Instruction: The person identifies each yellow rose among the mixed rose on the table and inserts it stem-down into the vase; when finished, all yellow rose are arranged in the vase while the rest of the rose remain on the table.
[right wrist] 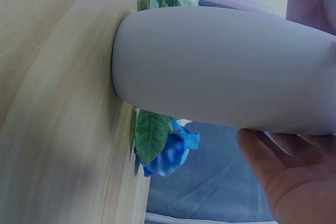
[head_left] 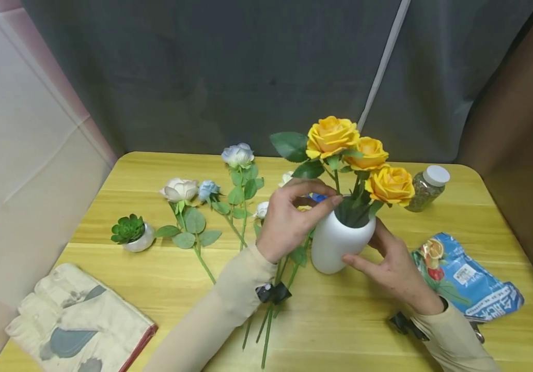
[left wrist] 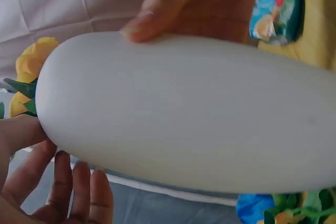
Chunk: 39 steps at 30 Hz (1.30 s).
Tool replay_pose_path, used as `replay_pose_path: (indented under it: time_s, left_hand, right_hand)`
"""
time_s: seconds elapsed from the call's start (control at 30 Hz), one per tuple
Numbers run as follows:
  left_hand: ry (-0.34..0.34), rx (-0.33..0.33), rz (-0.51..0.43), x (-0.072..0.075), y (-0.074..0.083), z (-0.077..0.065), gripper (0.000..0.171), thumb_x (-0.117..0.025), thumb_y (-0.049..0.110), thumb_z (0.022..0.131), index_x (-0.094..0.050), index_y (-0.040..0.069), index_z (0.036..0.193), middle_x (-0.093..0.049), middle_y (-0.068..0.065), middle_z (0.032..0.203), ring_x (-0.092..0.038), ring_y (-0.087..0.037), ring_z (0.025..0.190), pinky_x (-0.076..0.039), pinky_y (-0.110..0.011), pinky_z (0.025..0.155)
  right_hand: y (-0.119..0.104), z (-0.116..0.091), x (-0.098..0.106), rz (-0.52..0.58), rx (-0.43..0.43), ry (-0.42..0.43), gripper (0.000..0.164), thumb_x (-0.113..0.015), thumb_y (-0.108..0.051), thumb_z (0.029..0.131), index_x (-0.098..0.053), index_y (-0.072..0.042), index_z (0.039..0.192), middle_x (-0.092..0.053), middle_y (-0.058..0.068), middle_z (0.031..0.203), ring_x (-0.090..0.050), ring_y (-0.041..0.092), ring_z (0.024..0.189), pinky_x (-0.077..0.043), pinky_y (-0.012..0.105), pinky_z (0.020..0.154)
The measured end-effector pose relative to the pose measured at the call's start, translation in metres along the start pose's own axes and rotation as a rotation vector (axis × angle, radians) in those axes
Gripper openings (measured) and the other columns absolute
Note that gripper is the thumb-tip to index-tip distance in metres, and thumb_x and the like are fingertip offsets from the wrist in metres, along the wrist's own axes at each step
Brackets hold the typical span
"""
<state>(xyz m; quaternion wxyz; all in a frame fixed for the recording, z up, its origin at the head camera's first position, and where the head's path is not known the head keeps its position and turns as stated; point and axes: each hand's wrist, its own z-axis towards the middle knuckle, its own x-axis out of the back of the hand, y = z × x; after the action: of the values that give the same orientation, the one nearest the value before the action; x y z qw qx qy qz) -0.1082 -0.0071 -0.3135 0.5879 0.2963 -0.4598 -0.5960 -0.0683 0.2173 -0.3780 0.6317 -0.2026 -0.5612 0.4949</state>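
Standing on the surface [head_left: 341, 336] is the vase [head_left: 341, 245], between your two hands, its long axis close to vertical. What matters most is its mouth: the rim lies right at the fingertips of your left hand [head_left: 289, 222], while your right hand [head_left: 396, 268] has the body. Your right forearm comes in from the near right, that grip clamped on the vase, thumb in front, fingers behind. Your left forearm slants in from the near left, forefinger arched towards the thumb; I cannot tell whether that grip pinches a stem. Three yellow roses [head_left: 364, 154] spread above the mouth, the lowest leaning right.
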Motion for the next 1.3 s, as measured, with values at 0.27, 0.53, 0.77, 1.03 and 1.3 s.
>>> replay_pose_path:
  time_s: [0.27,0.53,0.77,1.03,1.3]
  left_hand:
    - [0.027,0.028,-0.133,-0.002,-0.003,-0.004,0.015,-0.078,0.008,0.090,-0.080,0.000,0.102,-0.078,-0.012,0.108,-0.074,-0.017,0.093,-0.063,-0.034,0.081]
    - [0.102,0.075,-0.212,-0.011,-0.007,-0.008,0.014,-0.078,0.007,0.090,-0.078,-0.002,0.100,-0.075,-0.015,0.105,-0.072,-0.015,0.095,-0.062,-0.036,0.086]
    - [0.096,0.100,-0.162,0.000,-0.008,-0.011,0.018,-0.079,0.010,0.090,-0.077,0.000,0.105,-0.075,-0.012,0.107,-0.074,-0.020,0.096,-0.063,-0.035,0.086]
    - [-0.058,0.211,0.212,0.044,-0.039,-0.034,0.014,-0.076,0.017,0.094,-0.077,0.010,0.106,-0.078,-0.003,0.097,-0.071,-0.012,0.081,-0.061,-0.028,0.075]
    - [-0.202,0.459,0.276,0.062,-0.068,-0.069,0.011,-0.077,0.014,0.092,-0.076,0.006,0.100,-0.076,-0.005,0.082,-0.069,-0.014,0.064,-0.059,-0.028,0.058]
  right_hand:
    - [-0.001,0.000,0.001,-0.012,-0.009,-0.005,0.080,-0.082,-0.004,0.086,-0.042,-0.014,0.155,-0.063,0.016,0.138,-0.058,-0.006,0.121,-0.052,0.013,0.096]
    - [-0.001,-0.001,0.002,-0.013,-0.015,-0.003,0.079,-0.082,-0.004,0.085,-0.044,-0.013,0.154,-0.064,0.016,0.137,-0.058,-0.006,0.120,-0.052,0.012,0.096]
    - [-0.001,0.000,0.002,-0.009,-0.007,-0.006,0.080,-0.082,-0.004,0.085,-0.043,-0.014,0.154,-0.064,0.016,0.138,-0.058,-0.005,0.121,-0.052,0.013,0.096]
    - [-0.002,0.001,0.001,-0.006,-0.022,-0.017,0.081,-0.082,-0.005,0.086,-0.042,-0.017,0.155,-0.062,0.015,0.141,-0.057,-0.006,0.122,-0.051,0.013,0.097]
    - [-0.002,0.000,0.002,-0.011,-0.023,-0.006,0.081,-0.082,-0.005,0.085,-0.043,-0.016,0.155,-0.063,0.016,0.140,-0.057,-0.006,0.120,-0.051,0.013,0.096]
